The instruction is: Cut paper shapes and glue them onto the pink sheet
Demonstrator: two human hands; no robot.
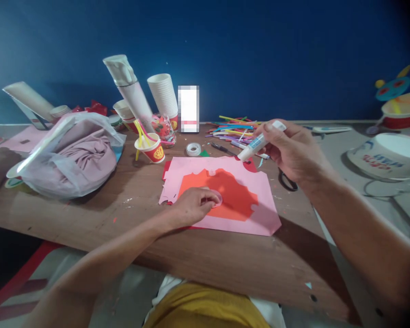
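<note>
My right hand is raised over the back right of the paper stack, its fingers wrapped round a white glue stick that tilts down to the left. Below it, my left hand has its fingers pinched together on a small round piece of pink paper. This piece is over an orange sheet with cut, uneven edges; whether it touches the sheet I cannot tell. Under the orange sheet lies a larger pink sheet, and red paper shows at its edges.
Behind the papers are a tape roll, a pen, a heap of coloured sticks and a paper cup. A plastic bag with pink cloth sits left. Dark scissor handles and a white bowl are at right.
</note>
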